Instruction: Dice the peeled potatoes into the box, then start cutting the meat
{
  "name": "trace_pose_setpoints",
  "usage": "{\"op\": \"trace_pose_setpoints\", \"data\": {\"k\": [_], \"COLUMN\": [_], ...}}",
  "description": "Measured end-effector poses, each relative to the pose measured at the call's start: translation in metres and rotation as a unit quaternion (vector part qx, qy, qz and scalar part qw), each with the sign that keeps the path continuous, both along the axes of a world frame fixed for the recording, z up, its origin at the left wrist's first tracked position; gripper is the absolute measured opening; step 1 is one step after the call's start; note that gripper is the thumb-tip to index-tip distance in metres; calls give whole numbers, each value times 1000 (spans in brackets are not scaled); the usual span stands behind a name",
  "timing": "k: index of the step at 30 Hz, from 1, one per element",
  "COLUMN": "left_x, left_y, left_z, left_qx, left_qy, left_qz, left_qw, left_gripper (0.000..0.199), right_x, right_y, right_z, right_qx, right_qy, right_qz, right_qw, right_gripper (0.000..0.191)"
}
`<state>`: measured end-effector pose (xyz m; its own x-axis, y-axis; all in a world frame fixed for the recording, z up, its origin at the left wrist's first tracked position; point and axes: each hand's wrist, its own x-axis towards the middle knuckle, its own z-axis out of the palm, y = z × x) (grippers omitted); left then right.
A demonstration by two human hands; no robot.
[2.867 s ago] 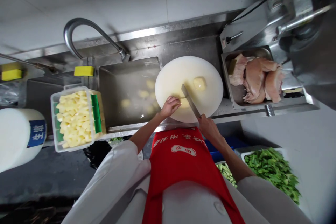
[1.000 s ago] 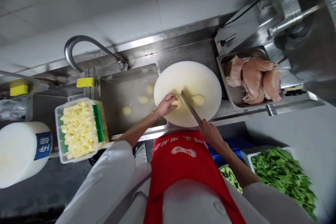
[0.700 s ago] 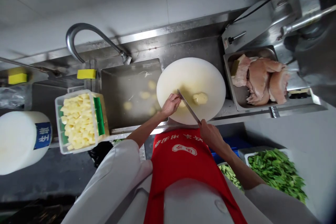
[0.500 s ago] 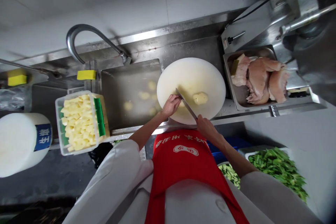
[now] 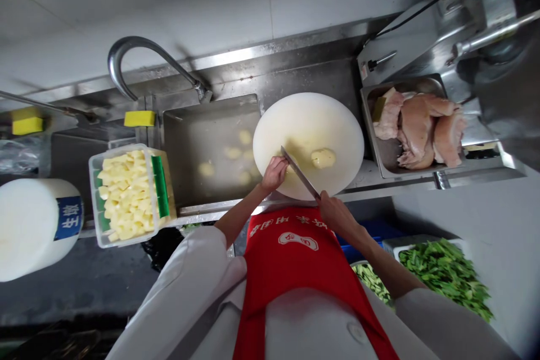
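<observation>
On the round white chopping board, my right hand grips the handle of a kitchen knife. Its blade slants up and left across the board, close against my left fingers. My left hand is closed over a piece of peeled potato, of which only a pale edge shows beside the blade. Another peeled potato lies to the right of the knife, apart from both hands.
Left of the board, a water-filled sink holds several potatoes under a curved faucet. A plastic tub of cut potato chunks stands further left, near a yellow sponge. Raw meat fills a metal tray at right; leafy greens lie below.
The knife tip sits slightly lower on the board and the blade stays beside my left fingers. Both hands keep their holds; the view shifts a little.
</observation>
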<state>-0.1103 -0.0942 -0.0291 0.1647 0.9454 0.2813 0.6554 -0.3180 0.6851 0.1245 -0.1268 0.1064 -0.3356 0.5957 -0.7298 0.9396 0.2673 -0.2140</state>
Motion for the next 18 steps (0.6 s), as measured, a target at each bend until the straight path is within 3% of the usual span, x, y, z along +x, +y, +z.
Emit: {"op": "trace_pose_setpoints", "data": {"k": [5, 10, 12, 16, 18], "left_x": [-2, -4, -10, -19, -9], "left_y": [1, -1, -1, 15, 33], "left_z": [-1, 2, 10, 34, 43], "left_qx": [17, 10, 7, 24, 9], "left_qy": [5, 26, 14, -41, -36], "left_qz": [-5, 6, 32, 173, 156], "left_qw": [1000, 1000, 999, 984, 987], "left_gripper": [29, 29, 28, 27, 28], "right_x": [-14, 12, 24, 42, 51], "right_y": [9, 5, 4, 9, 12], "right_z": [-8, 6, 13, 20, 19], "right_qx": [-14, 22, 56, 121, 144], "right_qy": [-11, 27, 24, 4, 0], "right_qz": [-3, -3, -25, -88, -128], "right_qw": [1000, 999, 998, 989, 981], "right_gripper": [24, 22, 23, 24, 24]}}
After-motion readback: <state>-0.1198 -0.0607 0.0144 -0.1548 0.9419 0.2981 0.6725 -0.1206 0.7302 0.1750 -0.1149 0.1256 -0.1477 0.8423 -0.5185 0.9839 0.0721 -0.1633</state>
